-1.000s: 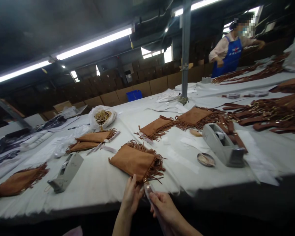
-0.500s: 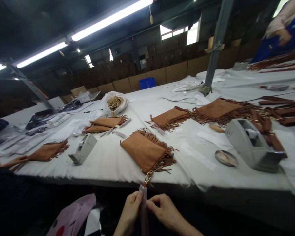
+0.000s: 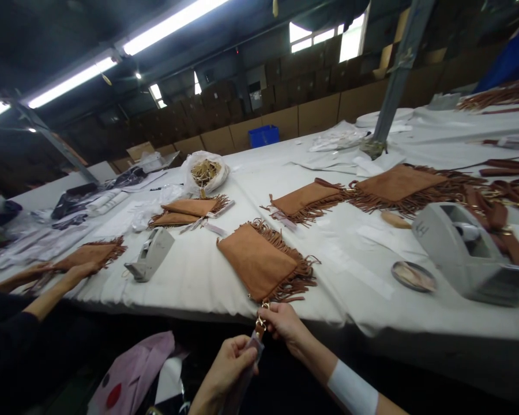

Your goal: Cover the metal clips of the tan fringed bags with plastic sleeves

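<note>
A brown fringed bag (image 3: 259, 262) lies flat near the table's front edge, its lower corner toward me. From that corner hangs a gold metal clasp (image 3: 262, 320) joined to a strap wrapped in clear plastic (image 3: 254, 344). My left hand (image 3: 230, 364) is closed around the wrapped strap just below the clasp, out past the table edge. Thumb and fingers of my right hand (image 3: 282, 326) pinch the gold clasp close to the bag's corner. The strap's lower end drops into shadow and is hard to see.
Grey tape dispensers (image 3: 467, 253) stand right and left on the white-covered table (image 3: 190, 276). More fringed bags (image 3: 309, 199), a small round dish (image 3: 413, 276) and a plastic bag of gold pieces (image 3: 205, 173) lie around. At left, a co-worker's hands (image 3: 75, 274) touch another bag.
My right hand has moved up from the wrapped strap to the gold clasp. My left hand keeps the strap, slightly lower. The co-worker's second hand has come onto the left bag.
</note>
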A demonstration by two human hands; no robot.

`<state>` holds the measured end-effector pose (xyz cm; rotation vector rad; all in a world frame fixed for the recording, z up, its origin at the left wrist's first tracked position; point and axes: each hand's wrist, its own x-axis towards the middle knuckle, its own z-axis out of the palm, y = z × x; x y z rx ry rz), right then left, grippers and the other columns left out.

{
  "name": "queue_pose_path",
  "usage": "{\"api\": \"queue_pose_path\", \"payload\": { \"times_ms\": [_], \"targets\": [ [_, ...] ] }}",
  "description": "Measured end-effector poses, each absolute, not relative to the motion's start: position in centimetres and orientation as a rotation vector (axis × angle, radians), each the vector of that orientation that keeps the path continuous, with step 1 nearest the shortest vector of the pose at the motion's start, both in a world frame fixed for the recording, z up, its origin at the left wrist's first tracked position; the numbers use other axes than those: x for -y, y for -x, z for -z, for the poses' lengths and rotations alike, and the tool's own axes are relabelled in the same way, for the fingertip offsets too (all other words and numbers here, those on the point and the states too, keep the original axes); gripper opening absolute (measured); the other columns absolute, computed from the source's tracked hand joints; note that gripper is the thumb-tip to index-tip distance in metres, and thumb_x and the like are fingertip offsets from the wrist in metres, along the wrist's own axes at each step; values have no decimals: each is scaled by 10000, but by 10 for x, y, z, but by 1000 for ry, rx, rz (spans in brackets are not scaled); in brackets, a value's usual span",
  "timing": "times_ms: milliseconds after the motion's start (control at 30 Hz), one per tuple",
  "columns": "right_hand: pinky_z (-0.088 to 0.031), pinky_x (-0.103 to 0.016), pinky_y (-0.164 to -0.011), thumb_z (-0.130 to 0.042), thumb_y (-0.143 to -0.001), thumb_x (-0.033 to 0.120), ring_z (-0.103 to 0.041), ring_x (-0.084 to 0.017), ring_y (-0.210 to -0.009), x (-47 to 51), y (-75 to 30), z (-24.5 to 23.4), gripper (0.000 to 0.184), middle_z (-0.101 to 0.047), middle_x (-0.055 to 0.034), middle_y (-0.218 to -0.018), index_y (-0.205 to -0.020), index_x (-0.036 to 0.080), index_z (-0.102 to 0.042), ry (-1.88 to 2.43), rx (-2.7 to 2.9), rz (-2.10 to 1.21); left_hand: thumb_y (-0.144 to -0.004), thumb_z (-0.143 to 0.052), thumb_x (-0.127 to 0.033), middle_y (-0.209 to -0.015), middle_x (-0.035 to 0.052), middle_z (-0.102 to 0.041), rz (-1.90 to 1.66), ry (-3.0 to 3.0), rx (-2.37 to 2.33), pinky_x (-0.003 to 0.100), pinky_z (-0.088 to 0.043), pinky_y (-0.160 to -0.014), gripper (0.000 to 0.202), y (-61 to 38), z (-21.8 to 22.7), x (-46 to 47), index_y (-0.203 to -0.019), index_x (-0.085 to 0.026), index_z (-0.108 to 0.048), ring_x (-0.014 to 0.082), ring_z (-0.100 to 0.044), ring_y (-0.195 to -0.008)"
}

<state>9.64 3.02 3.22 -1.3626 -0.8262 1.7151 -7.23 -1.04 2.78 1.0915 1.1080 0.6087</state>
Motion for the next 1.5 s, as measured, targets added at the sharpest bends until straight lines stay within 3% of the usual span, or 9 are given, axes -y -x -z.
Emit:
{"api": "queue_pose_path", "payload": {
  "times_ms": [300, 533, 700, 833, 1000, 1133, 1233, 1367, 1500],
  "targets": [
    [-235, -182, -393, -618, -695, 249, -347, -42, -362, -28, -88, -27, 187, -486, 50, -404, -555, 127, -594, 1370, 974, -1661, -740, -636, -536, -607, 25, -625, -733, -1121, -1213, 206, -323, -511, 433, 56, -20, 2, -786, -107, -655, 89, -487, -515],
    [-270, -204, -383, -496, -807, 471, -427, -88, -354, -35, -104, -32, 433, -525, 6, -406, -579, 131, -637, 1558, 1254, -1464, -698, -678, -534, -560, 17, -612, -728, -1044, -1239, 202, -317, -490, 428, 54, -24, -3, -700, -108, -635, 85, -480, -485],
    [-339, -199, -449, -580, -718, 284, -534, -120, -496, -41, -103, -35, 235, -660, -42, -552, -576, 124, -679, 1529, 1395, -1304, -656, -711, -546, -576, 45, -645, -712, -937, -1235, 194, -318, -472, 450, 56, -17, 0, -683, -103, -636, 86, -497, -470],
    [-343, -200, -469, -561, -703, 232, -545, -128, -531, -41, -97, -36, 230, -664, -43, -548, -516, 132, -649, 1536, 1414, -1275, -632, -747, -518, -625, 61, -671, -788, -811, -1190, 192, -353, -500, 438, 54, -13, 0, -727, -102, -645, 95, -535, -512],
    [-276, -188, -396, -518, -747, 250, -417, -68, -381, -36, -104, -34, 255, -607, -1, -487, -532, 145, -606, 1428, 1421, -1607, -622, -791, -432, -594, 8, -613, -908, -660, -1100, 157, -337, -478, 383, 58, -16, -4, -759, -108, -637, 44, -479, -477],
    [-233, -169, -364, -539, -782, 439, -391, -48, -358, -27, -104, -33, 318, -623, 9, -551, -758, 143, -653, 1263, 1231, -1916, -661, -780, -384, -615, -3, -615, -878, -583, -1047, 151, -348, -455, 443, 66, -18, -4, -984, -148, -590, 49, -497, -457],
    [-209, -170, -366, -579, -737, 528, -356, -38, -366, -23, -96, -30, 391, -567, 31, -526, -727, 142, -637, 1203, 1105, -1962, -711, -742, -389, -622, 8, -622, -814, -534, -1039, 157, -380, -460, 385, 71, -17, -3, -957, -150, -568, 62, -532, -457],
    [-212, -205, -384, -561, -753, 420, -316, -51, -358, -22, -95, -28, 313, -511, 33, -472, -593, 152, -590, 1401, 1177, -1790, -677, -782, -320, -559, -28, -571, -828, -409, -955, 124, -328, -423, 315, 79, -13, -5, -823, -129, -578, 13, -449, -402],
    [-323, -248, -494, -518, -761, 245, -505, -130, -478, -21, -112, -37, 244, -592, -30, -525, -542, 167, -590, 1761, 1676, -987, -671, -787, -295, -539, -31, -568, -817, -389, -919, 123, -285, -399, 299, 81, -9, -9, -806, -119, -587, 0, -412, -375]
  ]
}}
